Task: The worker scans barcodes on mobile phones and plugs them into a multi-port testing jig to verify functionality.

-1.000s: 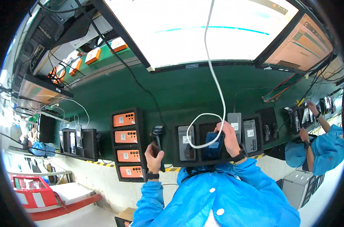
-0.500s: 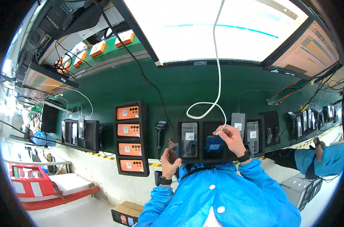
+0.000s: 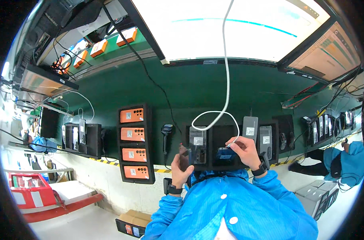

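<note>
My left hand (image 3: pixel 181 172) is closed around the edge of a phone (image 3: pixel 184 157) with a dark glossy face, held beside the left end of a black foam tray (image 3: pixel 209 163). Just to its right, a grey phone (image 3: pixel 198 147) with a white label lies in the tray. With thumb and fingers pinched, my right hand (image 3: pixel 246 151) grips the plug end of a white cable (image 3: pixel 227 80). That end is at the upper edge of a dark blue phone (image 3: pixel 225 156) in the middle of the tray. Whether the plug sits in the phone cannot be made out.
To the left stand a black tray (image 3: pixel 149 160) of several orange phones and a handheld scanner (image 3: pixel 166 138). More grey phones (image 3: pixel 250 128) lie right of my hand. A large monitor (image 3: pixel 230 36) rises behind the green bench (image 3: pixel 182 88). A co-worker (image 3: pixel 346 164) is at far right.
Both hands keep their holds. The white cable's loop has shifted a little left and widened. At far right the co-worker has changed posture, and the whole view has shifted slightly.
</note>
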`<action>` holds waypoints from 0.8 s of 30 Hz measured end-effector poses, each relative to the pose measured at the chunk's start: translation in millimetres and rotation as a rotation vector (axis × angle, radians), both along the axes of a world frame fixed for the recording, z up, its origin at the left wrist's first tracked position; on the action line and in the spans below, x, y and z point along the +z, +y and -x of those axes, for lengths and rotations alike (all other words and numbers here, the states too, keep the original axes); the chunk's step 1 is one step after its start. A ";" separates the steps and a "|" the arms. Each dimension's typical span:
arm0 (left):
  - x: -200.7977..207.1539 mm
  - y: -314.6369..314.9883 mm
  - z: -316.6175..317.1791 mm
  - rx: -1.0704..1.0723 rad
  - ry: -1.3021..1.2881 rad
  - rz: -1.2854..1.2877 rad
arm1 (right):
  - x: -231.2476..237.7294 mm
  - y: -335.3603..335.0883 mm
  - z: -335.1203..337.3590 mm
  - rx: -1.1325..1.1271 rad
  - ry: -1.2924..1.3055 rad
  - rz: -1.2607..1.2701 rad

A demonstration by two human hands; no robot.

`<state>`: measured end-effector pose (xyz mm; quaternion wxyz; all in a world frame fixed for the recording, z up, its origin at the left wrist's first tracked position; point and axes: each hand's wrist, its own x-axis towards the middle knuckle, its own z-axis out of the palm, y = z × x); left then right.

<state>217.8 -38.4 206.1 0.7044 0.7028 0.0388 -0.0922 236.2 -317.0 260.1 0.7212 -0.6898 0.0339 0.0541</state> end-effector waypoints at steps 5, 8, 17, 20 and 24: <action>-5.1 3.5 6.8 0.037 0.024 -0.013 | 1.2 -3.8 1.3 0.064 -0.021 0.065; -13.3 6.3 9.1 0.080 0.030 -0.009 | 6.6 -4.8 0.9 0.087 -0.005 0.112; -6.2 4.8 7.1 0.135 -0.040 -0.028 | 4.0 -3.0 -0.6 0.044 -0.043 0.290; -7.9 10.4 9.6 0.156 -0.070 -0.036 | 1.2 3.8 -6.0 0.020 -0.123 0.367; -16.5 19.5 15.1 0.165 -0.078 -0.046 | -22.0 -1.8 -42.5 -0.057 0.005 0.626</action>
